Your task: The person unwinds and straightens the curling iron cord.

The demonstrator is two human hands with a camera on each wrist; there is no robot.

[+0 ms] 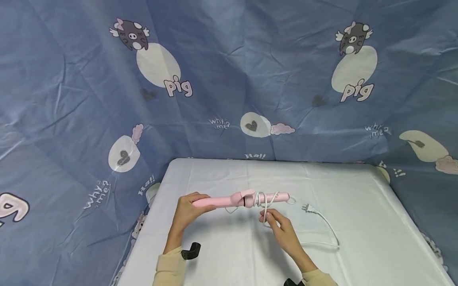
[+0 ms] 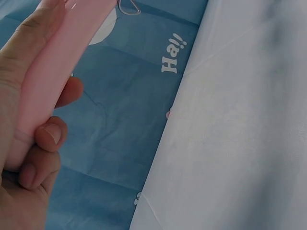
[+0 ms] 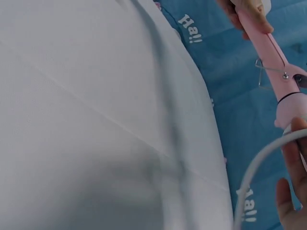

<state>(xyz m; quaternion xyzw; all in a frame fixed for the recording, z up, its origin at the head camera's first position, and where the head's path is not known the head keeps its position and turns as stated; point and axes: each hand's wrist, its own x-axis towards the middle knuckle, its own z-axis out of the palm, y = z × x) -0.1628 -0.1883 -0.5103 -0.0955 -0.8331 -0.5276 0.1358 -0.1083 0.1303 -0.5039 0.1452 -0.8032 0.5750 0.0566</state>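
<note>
The left hand [image 1: 186,210] is wrapped around the barrel of the pink curling iron [image 1: 225,201], while the right hand [image 1: 280,227] is positioned on the near side of the iron's handle [image 1: 284,197], with the white cord [image 3: 264,154] pinched between thumb and fingers.

Beyond the curling iron, a blue patterned cloth [image 1: 214,59] is hung. Beneath the iron, a white-covered table [image 1: 214,254] is provided. The iron is held roughly crosswise and appears to be supported clear of the table, with the handle directed to the right.

Several turns of the cord are seen around the iron's handle, and one strand is led from them to the right hand. The remaining length is laid on the table to the right of the iron, partly hidden by the right arm. The plug [image 1: 310,209] is located just beyond the handle's end, connected to nothing.

The work is judged to be partly complete, as the cord is only partly wound. Winding cannot be distinguished from unwinding: if wound, the loose length is left to be done; if unwound, the remaining turns are left.
</note>
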